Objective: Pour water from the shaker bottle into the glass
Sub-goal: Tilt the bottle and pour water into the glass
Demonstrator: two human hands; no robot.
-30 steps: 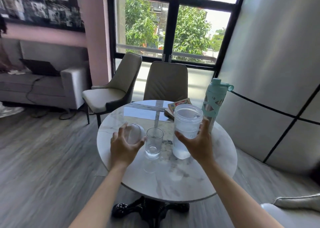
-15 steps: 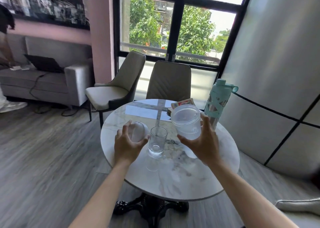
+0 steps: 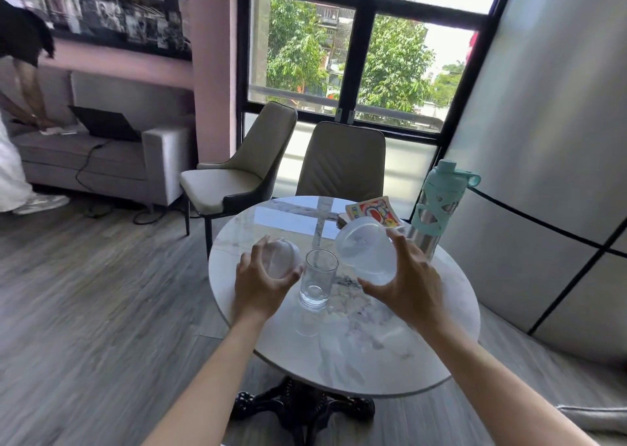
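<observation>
Shaker bottle now lifted off table, tipped toward glass, right hand wrapped around it. Glass upright on round marble table. Left hand clasps translucent lid. Teal bottle, cards behind; chairs, window beyond.

- The glass stands upright mid-desk, mouth open and unobstructed from above.
- The left hand, closed on a lid, sits just left of the glass; that side is tight.
- The right hand has the tilted shaker in its grip, up and right of the glass, mouth toward it.
- Behind stand a book and a teal bottle, crowding the far right.
- The near desk is bare, as is the far left.
</observation>
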